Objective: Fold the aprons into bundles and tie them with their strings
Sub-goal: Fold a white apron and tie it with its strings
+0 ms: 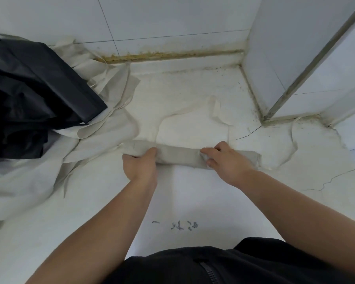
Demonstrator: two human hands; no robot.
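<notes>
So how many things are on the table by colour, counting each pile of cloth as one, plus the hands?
rolled beige bundle: 1
cream cloth heap: 1 (pieces inside cannot be counted)
black cloth heap: 1
Hands: 2, the left hand and the right hand, both gripping the bundle
Total: 5

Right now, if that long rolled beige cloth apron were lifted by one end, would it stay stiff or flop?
The long rolled beige cloth apron would probably sag: it is thin fabric, like the crumpled beige cloths beside it. Its strings lie loose on the white surface, so it may unroll once the left hand and right hand let go.
</notes>
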